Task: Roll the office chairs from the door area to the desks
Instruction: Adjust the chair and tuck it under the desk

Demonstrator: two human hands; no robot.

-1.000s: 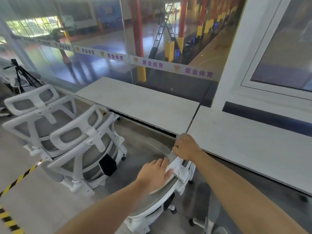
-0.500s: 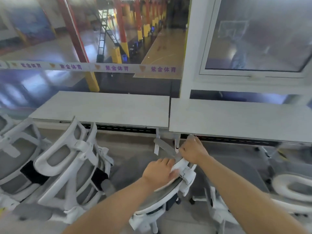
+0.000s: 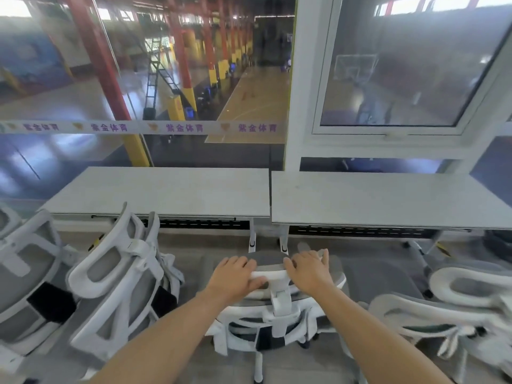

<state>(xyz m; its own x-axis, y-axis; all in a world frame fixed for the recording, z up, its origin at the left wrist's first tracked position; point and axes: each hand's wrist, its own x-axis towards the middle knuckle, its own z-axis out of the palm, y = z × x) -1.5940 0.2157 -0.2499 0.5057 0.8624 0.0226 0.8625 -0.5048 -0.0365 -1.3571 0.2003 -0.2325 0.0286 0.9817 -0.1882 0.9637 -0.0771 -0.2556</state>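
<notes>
Before the desks, between parked chairs, left hand and right hand, fingers curled over a headrest.

We read one text, the purple characters 紫金体育, printed on a pale frosted band that runs level across the glass wall above the left desk. It stands there four times in a row, with a small orange emblem to the left of each. The leftmost copy is blurred, yet we can make it out.
</notes>
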